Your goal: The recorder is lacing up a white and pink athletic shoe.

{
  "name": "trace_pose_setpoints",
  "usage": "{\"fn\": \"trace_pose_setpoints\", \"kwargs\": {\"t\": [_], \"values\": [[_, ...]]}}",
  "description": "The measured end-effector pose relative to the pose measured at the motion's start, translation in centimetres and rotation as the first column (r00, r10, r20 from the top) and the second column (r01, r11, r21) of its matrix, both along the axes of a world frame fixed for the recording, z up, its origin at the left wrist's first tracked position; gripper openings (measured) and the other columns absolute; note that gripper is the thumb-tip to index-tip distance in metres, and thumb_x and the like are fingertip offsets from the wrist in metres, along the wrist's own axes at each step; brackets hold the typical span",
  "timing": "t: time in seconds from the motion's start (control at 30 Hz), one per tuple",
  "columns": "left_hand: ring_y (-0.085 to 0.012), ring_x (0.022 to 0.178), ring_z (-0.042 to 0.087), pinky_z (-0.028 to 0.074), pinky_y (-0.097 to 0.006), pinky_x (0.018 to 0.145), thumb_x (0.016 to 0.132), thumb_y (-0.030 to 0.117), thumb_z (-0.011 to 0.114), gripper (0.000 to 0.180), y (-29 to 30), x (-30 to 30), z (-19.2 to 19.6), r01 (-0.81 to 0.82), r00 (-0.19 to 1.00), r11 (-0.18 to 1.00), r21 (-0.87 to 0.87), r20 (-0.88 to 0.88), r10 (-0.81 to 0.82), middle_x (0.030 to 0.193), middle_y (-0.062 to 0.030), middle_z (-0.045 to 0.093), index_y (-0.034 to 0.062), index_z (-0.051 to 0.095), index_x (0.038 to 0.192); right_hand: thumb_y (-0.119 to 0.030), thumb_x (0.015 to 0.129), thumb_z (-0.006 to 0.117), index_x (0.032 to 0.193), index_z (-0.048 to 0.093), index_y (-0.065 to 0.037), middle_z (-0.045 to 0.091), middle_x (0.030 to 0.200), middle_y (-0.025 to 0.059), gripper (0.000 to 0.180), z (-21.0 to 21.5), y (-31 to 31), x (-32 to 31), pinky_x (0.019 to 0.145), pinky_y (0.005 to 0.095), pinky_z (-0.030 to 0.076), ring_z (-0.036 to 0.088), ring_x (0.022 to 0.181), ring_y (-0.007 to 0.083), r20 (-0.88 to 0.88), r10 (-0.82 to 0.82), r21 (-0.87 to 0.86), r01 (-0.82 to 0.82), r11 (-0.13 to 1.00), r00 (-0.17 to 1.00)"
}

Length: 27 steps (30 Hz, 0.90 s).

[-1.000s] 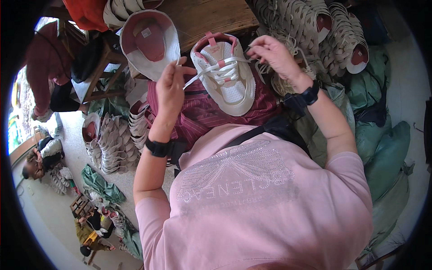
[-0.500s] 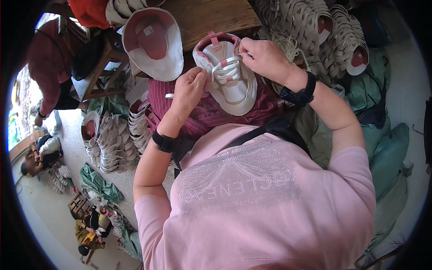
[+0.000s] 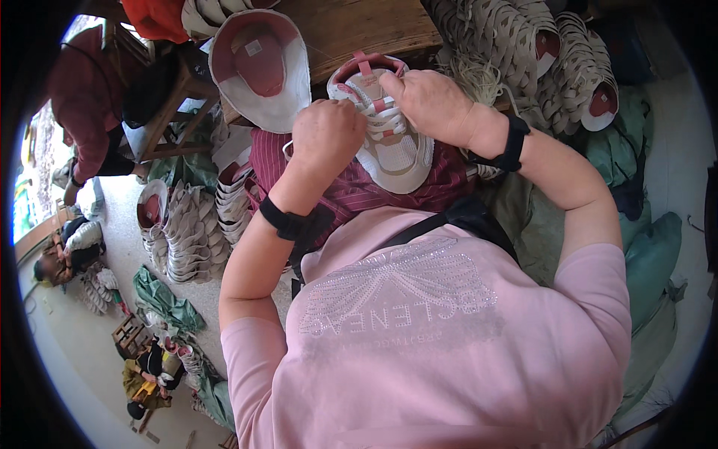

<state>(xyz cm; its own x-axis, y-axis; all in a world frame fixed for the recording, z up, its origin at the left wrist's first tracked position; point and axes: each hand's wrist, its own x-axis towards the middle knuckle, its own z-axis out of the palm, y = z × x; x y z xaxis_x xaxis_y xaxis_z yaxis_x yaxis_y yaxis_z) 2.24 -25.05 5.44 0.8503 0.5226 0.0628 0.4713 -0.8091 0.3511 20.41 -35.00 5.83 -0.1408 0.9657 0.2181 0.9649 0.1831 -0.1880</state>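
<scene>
**White-and-pink sneaker held in the lap, both hands at its laces**

White-and-pink lace-up sneaker (image 3: 389, 135) is seen in the head view, the only view given, resting on a dark red striped apron (image 3: 351, 187) spread over the lap, toe pointed toward the body and heel against the edge of a brown wooden workbench (image 3: 359, 30). It is propped this way so that the open throat and eyelets face up, within easy reach of both hands.

The left hand (image 3: 325, 138) is laid on the near side of the upper, fingers curled together into a loose fist; a thin white lace (image 3: 288, 152) loops out below it, so a pinch on the lace is likely, though the fingertips are hidden. The right hand (image 3: 430, 101) is set over the tongue and eyelets, fingers bent and pressed close, the tips tucked down among the lacing; exactly what is gripped cannot be told. Black bands are worn on both wrists.

Just beyond the left hand, a second shoe upper with white rim and pink lining (image 3: 262, 71) lies opening upward on the bench. Stacked pale shoe soles (image 3: 538, 52) are heaped to the right, more stacks (image 3: 194, 232) stand on the floor at left, and green sacks (image 3: 643, 262) are piled by the right arm. Other people are seated low at far left.
</scene>
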Motion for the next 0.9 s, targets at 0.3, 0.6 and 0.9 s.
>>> {"fn": "trace_pose_setpoints", "kwargs": {"t": [0.3, 0.6, 0.9], "values": [[-0.0339, 0.087, 0.062, 0.051, -0.044, 0.074, 0.079, 0.016, 0.064, 0.016, 2.7, 0.6, 2.2, 0.165, 0.983, 0.986, 0.038, -0.093, -0.161, 0.090, -0.0145, 0.062, 0.0035, 0.061, 0.088, -0.009, 0.075, 0.064, 0.090, 0.059, -0.007, 0.054, 0.092, 0.0100, 0.017, 2.3, 1.7, 2.9, 0.076, 0.0411, 0.049, 0.056, 0.092, 0.0296, 0.085, 0.166, -0.151, -0.152, 0.977, 0.982], [-0.0312, 0.092, 0.055, 0.047, -0.040, 0.081, 0.076, 0.010, 0.070, 0.025, 7.1, 0.9, 2.2, 0.457, 0.883, 0.863, -0.215, -0.003, -0.469, 0.097, -0.0107, 0.057, 0.0033, 0.060, 0.098, -0.010, 0.076, 0.070, 0.088, 0.060, -0.005, 0.051, 0.092, 0.0098, 0.016, 3.5, 4.0, 5.0, 0.076, 0.0402, 0.047, 0.056, 0.094, 0.0306, -0.168, 0.269, -0.478, -0.317, 0.819, 0.948], [-0.0309, 0.098, 0.055, 0.046, -0.037, 0.087, 0.081, 0.024, 0.065, 0.021, 6.2, 0.6, -0.7, 0.340, 0.940, 0.868, -0.361, 0.124, -0.317, 0.095, -0.0140, 0.060, 0.0070, 0.074, 0.089, -0.012, 0.078, 0.071, 0.094, 0.064, -0.002, 0.048, 0.084, 0.0087, 0.020, 1.7, 5.1, 7.2, 0.071, 0.0355, 0.044, 0.055, 0.080, 0.0244, -0.387, 0.321, -0.483, -0.487, 0.728, 0.864]]}}
